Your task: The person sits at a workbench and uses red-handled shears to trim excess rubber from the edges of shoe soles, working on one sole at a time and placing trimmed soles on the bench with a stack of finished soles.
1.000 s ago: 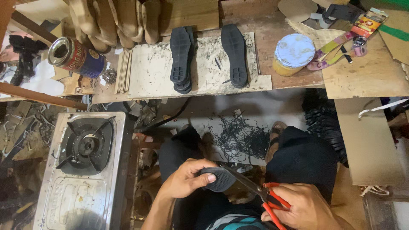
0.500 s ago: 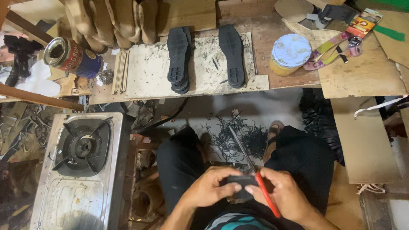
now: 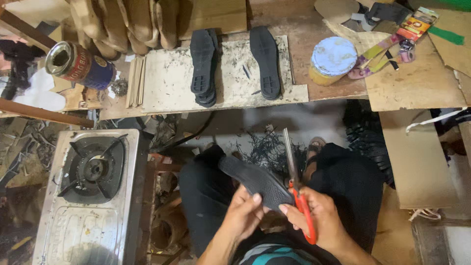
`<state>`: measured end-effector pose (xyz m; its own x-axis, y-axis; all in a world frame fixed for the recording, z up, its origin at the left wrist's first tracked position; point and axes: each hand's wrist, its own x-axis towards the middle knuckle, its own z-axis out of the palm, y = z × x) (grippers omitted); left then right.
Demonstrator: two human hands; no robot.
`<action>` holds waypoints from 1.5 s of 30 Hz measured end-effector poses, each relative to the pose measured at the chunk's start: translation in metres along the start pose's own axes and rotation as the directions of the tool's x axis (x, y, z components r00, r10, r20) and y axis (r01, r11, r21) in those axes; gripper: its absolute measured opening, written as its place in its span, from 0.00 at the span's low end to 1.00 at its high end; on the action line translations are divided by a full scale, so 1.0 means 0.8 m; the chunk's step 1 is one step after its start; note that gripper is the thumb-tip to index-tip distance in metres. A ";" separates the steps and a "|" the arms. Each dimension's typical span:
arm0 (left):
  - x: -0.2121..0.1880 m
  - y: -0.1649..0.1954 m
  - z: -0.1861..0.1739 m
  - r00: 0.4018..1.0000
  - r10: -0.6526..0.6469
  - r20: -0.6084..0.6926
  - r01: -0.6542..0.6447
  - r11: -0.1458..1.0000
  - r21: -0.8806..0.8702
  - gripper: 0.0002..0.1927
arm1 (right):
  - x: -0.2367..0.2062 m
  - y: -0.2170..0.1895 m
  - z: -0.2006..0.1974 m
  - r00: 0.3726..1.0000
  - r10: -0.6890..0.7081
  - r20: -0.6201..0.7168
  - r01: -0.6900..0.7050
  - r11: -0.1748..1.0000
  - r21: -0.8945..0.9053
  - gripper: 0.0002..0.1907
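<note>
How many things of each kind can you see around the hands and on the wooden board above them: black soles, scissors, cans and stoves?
Black soles: 3 clearly, one in the left hand at, and two spots on the board; the left one may be a stack
Scissors: 1, in the right hand
Cans: 2
Gas stoves: 1
Total: 7

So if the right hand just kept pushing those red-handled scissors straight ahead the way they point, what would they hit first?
Probably the heap of thin black rubber trimmings on the floor, then the workbench edge. The right hand aims the red-handled scissors up-frame, beside the black rubber sole; depth is unclear.
</note>
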<state>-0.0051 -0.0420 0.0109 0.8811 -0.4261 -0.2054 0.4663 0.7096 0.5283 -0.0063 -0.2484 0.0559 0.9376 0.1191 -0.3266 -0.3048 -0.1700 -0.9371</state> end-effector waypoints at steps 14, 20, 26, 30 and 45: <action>0.004 0.062 0.001 0.926 0.343 -0.158 -0.328 0.938 0.115 0.17 | -0.020 -0.039 -0.013 0.975 -0.214 0.055 0.212 0.836 -0.506 0.30; 0.001 0.055 -0.007 0.930 0.327 -0.167 -0.304 0.941 0.147 0.18 | -0.024 -0.043 -0.017 0.983 -0.167 0.078 0.184 0.855 -0.485 0.32; -0.004 0.057 -0.016 0.938 0.327 -0.118 -0.303 0.935 0.185 0.17 | -0.027 -0.044 -0.019 0.989 -0.052 0.135 0.109 0.883 -0.456 0.31; -0.005 0.058 -0.016 0.934 0.336 -0.125 -0.307 0.930 0.203 0.17 | -0.030 -0.046 -0.021 0.989 -0.095 0.116 0.137 0.889 -0.438 0.33; -0.009 0.061 -0.018 0.927 0.338 -0.162 -0.308 0.933 0.184 0.15 | -0.027 -0.054 -0.012 0.990 -0.068 0.126 0.119 0.880 -0.461 0.32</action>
<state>0.0125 0.0036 0.0260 0.9873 -0.0640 -0.1454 0.1491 0.6902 0.7081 -0.0116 -0.2533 0.1047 0.9275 0.2531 -0.2750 -0.0792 -0.5859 -0.8065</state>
